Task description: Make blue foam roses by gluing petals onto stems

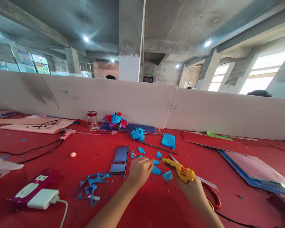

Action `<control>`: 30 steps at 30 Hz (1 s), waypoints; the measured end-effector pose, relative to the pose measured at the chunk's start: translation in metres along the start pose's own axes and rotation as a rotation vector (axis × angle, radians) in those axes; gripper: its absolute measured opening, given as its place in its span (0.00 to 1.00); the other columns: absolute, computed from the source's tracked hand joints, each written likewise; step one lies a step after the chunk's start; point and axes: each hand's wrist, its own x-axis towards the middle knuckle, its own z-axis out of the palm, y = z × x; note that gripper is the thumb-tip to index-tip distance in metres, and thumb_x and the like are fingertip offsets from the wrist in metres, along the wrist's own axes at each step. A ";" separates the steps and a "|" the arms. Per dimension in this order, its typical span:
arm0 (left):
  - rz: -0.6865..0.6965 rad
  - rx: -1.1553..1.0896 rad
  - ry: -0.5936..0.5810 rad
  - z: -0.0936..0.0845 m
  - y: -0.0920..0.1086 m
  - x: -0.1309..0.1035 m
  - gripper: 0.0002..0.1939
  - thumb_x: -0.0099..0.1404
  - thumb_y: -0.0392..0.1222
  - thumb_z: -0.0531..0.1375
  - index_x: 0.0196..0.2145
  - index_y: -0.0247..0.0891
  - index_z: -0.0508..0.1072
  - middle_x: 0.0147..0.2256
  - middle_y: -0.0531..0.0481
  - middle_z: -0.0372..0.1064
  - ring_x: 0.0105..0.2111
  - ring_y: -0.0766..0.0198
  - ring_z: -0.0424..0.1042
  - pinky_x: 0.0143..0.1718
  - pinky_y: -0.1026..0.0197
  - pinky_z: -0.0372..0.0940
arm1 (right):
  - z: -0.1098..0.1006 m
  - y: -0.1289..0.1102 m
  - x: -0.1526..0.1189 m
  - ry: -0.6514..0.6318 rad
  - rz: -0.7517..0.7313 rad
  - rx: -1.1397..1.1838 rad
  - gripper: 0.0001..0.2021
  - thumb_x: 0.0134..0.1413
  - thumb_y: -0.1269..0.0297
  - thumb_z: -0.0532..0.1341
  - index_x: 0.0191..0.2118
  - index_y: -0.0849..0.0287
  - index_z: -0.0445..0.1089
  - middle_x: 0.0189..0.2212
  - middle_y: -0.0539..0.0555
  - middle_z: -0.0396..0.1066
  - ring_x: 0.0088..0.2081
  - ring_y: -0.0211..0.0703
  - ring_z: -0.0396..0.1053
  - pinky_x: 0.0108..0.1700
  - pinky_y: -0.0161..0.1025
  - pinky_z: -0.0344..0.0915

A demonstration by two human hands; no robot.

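My right hand (191, 189) is closed around a yellow hot glue gun (178, 167), whose nozzle points left; a clear glue stick (207, 182) sticks out of its back. My left hand (140, 171) is closed, fingertips pressed together just left of the nozzle; what they hold, if anything, is hidden. A small cupped blue petal (158, 154) stands by the nozzle tip, just beyond my left fingertips. Loose blue petals (167, 176) lie between my hands. Scissors with red handles (215, 198) lie partly hidden beneath my right hand and the gun.
A phone (119, 160) and blue scraps (92, 186) lie left. Behind are a blue flower on a stem (138, 134), folded blue paper (168, 140), a flower arrangement (115, 119) and a glass bottle (92, 121). A power strip (44, 177) sits front left; paper sheets (254, 167) lie right.
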 end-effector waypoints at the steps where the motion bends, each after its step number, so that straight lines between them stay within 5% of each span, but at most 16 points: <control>1: 0.004 0.004 0.003 0.000 0.000 0.000 0.20 0.64 0.37 0.50 0.16 0.37 0.67 0.15 0.53 0.64 0.17 0.69 0.62 0.21 0.63 0.47 | 0.001 0.001 0.000 -0.002 -0.011 0.014 0.13 0.45 0.55 0.54 0.25 0.59 0.67 0.17 0.50 0.66 0.20 0.39 0.62 0.19 0.31 0.57; 16: 0.025 0.014 0.011 -0.001 -0.002 0.001 0.19 0.64 0.38 0.50 0.18 0.37 0.70 0.15 0.52 0.65 0.17 0.68 0.63 0.22 0.64 0.48 | -0.001 -0.009 0.000 -0.006 -0.034 0.002 0.16 0.46 0.55 0.54 0.29 0.63 0.71 0.16 0.51 0.66 0.19 0.39 0.62 0.16 0.31 0.54; 30: 0.064 0.044 0.073 -0.002 -0.002 0.004 0.18 0.64 0.35 0.49 0.20 0.37 0.71 0.15 0.53 0.64 0.16 0.68 0.63 0.20 0.62 0.49 | -0.004 -0.006 0.000 0.019 -0.027 0.004 0.12 0.44 0.57 0.54 0.20 0.60 0.64 0.13 0.47 0.58 0.16 0.34 0.54 0.15 0.31 0.51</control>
